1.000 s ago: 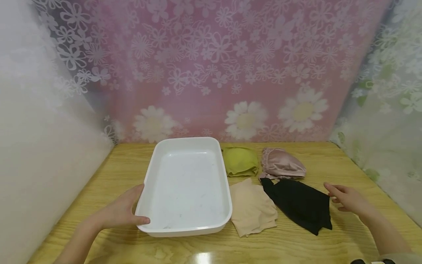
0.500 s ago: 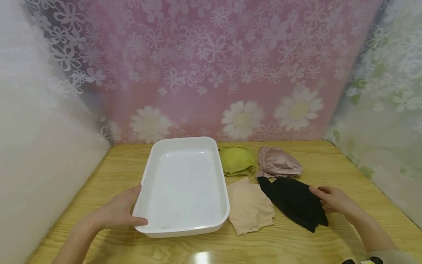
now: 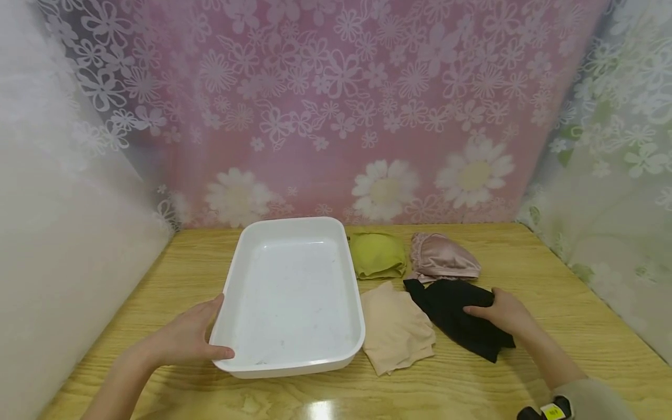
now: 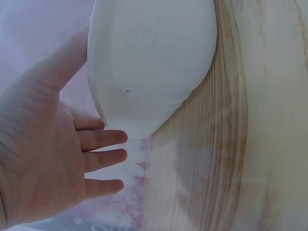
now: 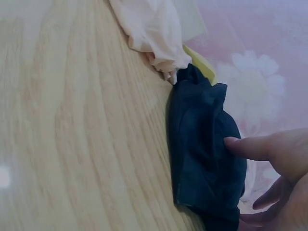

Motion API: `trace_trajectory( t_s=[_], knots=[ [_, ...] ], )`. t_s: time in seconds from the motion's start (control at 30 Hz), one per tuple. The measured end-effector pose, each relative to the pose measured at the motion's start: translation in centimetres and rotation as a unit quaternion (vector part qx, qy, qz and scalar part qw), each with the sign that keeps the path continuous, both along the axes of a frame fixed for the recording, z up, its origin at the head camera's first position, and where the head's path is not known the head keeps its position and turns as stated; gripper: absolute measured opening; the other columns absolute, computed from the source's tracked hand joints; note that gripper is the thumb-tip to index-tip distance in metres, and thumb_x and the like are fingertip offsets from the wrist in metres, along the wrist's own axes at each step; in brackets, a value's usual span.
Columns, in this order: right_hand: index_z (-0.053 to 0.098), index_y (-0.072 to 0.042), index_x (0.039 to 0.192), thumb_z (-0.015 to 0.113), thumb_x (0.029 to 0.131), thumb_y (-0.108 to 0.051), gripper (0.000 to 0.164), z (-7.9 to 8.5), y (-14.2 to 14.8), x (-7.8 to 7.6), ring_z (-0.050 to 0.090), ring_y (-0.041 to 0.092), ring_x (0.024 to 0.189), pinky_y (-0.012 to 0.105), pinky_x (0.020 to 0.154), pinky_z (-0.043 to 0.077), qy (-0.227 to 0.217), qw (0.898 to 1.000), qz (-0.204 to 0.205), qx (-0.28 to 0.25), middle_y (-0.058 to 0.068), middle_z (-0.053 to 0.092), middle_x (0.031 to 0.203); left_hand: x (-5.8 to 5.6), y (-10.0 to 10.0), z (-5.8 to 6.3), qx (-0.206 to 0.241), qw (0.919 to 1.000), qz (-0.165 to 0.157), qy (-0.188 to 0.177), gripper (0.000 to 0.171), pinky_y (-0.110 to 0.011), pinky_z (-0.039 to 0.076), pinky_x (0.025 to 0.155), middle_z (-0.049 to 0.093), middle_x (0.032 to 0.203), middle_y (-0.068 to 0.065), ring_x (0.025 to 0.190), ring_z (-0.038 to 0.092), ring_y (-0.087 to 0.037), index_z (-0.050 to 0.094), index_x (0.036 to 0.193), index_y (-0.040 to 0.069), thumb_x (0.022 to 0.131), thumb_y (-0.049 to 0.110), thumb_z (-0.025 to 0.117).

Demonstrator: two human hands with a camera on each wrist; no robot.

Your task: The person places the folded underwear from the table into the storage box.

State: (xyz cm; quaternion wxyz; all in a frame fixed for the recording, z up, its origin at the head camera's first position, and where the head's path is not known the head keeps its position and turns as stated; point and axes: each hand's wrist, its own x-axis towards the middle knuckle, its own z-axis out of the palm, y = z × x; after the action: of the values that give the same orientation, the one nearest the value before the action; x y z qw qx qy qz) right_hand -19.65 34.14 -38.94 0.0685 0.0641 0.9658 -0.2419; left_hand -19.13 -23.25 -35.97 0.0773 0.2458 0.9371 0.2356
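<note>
In the head view my left hand rests at the near left corner of a white plastic tub. Its thumb lies over the near rim and its fingers lie along the left wall. In the left wrist view the fingers look straight. My right hand holds the right part of a thin black garment, thumb on top and the other fingers round its far edge. The right wrist view shows the thumb on the bunched black cloth; where the cloth covers fingertips, I cannot see them.
A folded beige garment lies between tub and black garment. Behind these sit a yellow-green bra and a dusty-pink satin bra. Flowered curtains enclose the wooden table.
My right hand has moved left from beside the black garment onto it, and the garment has shifted slightly left and bunched. My left hand has stayed at the tub.
</note>
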Motion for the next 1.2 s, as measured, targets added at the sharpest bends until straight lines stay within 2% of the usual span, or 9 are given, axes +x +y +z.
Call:
trace_trajectory(
  t_s=[0.23, 0.43, 0.7, 0.73, 0.8, 0.9, 0.97, 1.1, 1.2],
  knots=[
    [0.019, 0.029, 0.128, 0.071, 0.077, -0.043, 0.103, -0.3, -0.6, -0.7, 0.029, 0.061, 0.114, 0.063, 0.093, 0.033, 0.006, 0.999, -0.024, -0.026, 0.049, 0.025, 0.128, 0.0, 0.0, 0.2, 0.011, 0.9999, 0.004, -0.006, 0.111, -0.062, 0.032, 0.096, 0.031, 0.139, -0.034, 0.125, 0.032, -0.049, 0.017, 0.139, -0.017, 0.071, 0.049, 0.075],
    [0.035, 0.027, 0.121, 0.071, 0.079, -0.028, 0.078, -0.2, -0.8, -1.0, 0.040, 0.057, 0.107, 0.059, 0.088, 0.039, 0.023, 0.998, -0.024, -0.044, 0.045, 0.038, 0.120, -0.1, 0.0, 0.1, 0.011, 0.9999, 0.004, -0.011, 0.111, -0.061, 0.031, 0.096, 0.031, 0.139, -0.034, 0.126, 0.032, -0.049, 0.017, 0.140, -0.016, 0.071, 0.049, 0.075],
    [0.042, 0.021, 0.124, 0.067, 0.083, -0.020, 0.063, -0.9, 0.8, -0.8, 0.034, 0.056, 0.115, 0.058, 0.094, 0.035, 0.017, 0.991, -0.061, -0.121, 0.042, 0.036, 0.127, -0.4, -0.2, -0.2, 0.013, 0.9998, 0.002, -0.013, 0.113, -0.061, 0.030, 0.098, 0.030, 0.139, -0.035, 0.126, 0.031, -0.049, 0.016, 0.139, -0.017, 0.070, 0.050, 0.075],
    [0.041, 0.021, 0.125, 0.066, 0.084, -0.019, 0.063, -0.8, 1.0, -0.7, 0.040, 0.053, 0.110, 0.054, 0.092, 0.040, 0.018, 0.989, -0.065, -0.135, 0.042, 0.036, 0.127, -0.4, -0.2, -0.2, 0.013, 0.9998, 0.002, -0.015, 0.113, -0.061, 0.029, 0.098, 0.030, 0.139, -0.035, 0.127, 0.030, -0.049, 0.015, 0.139, -0.017, 0.071, 0.050, 0.075],
    [0.040, 0.021, 0.126, 0.065, 0.084, -0.017, 0.062, -0.9, 1.3, -0.7, 0.056, 0.040, 0.085, 0.043, 0.076, 0.050, 0.016, 0.981, -0.074, -0.180, 0.036, 0.054, 0.098, -0.4, -0.2, -0.1, 0.009, 0.9998, 0.003, -0.015, 0.114, -0.061, 0.029, 0.098, 0.029, 0.140, -0.035, 0.127, 0.030, -0.049, 0.015, 0.139, -0.017, 0.070, 0.051, 0.075],
    [0.037, 0.020, 0.129, 0.065, 0.085, -0.016, 0.063, -0.7, 1.7, -0.6, 0.050, 0.016, 0.059, 0.027, 0.053, 0.046, 0.014, 0.969, -0.084, -0.231, 0.019, 0.056, 0.078, -0.4, -0.1, 0.1, 0.007, 0.9998, 0.004, -0.018, 0.115, -0.061, 0.029, 0.098, 0.029, 0.140, -0.035, 0.127, 0.029, -0.049, 0.014, 0.140, -0.017, 0.070, 0.051, 0.075],
    [0.036, 0.018, 0.131, 0.065, 0.086, -0.019, 0.065, -0.6, 2.1, -0.5, 0.050, 0.010, 0.060, 0.023, 0.052, 0.045, 0.010, 0.965, -0.085, -0.248, 0.017, 0.058, 0.080, -0.3, -0.1, 0.2, 0.005, 0.9998, 0.005, -0.019, 0.114, -0.061, 0.030, 0.098, 0.029, 0.139, -0.035, 0.126, 0.030, -0.049, 0.015, 0.140, -0.017, 0.070, 0.051, 0.075],
    [0.035, 0.016, 0.133, 0.065, 0.087, -0.028, 0.070, -0.2, 3.0, -0.3, 0.055, 0.006, 0.091, 0.020, 0.073, 0.049, 0.004, 0.959, -0.073, -0.274, 0.029, 0.044, 0.128, -0.3, -0.1, 0.2, -0.001, 0.9998, 0.008, -0.019, 0.114, -0.061, 0.030, 0.097, 0.030, 0.139, -0.035, 0.126, 0.030, -0.050, 0.015, 0.139, -0.017, 0.070, 0.052, 0.074],
    [0.035, 0.015, 0.134, 0.064, 0.088, -0.027, 0.068, 0.1, 3.6, -0.3, 0.052, -0.008, 0.085, 0.016, 0.073, 0.048, 0.004, 0.946, -0.063, -0.318, 0.022, 0.042, 0.130, -0.4, -0.1, 0.1, -0.011, 0.9999, 0.008, -0.007, 0.113, -0.061, 0.030, 0.097, 0.032, 0.138, -0.035, 0.125, 0.032, -0.050, 0.017, 0.139, -0.018, 0.071, 0.053, 0.073]
  ],
)
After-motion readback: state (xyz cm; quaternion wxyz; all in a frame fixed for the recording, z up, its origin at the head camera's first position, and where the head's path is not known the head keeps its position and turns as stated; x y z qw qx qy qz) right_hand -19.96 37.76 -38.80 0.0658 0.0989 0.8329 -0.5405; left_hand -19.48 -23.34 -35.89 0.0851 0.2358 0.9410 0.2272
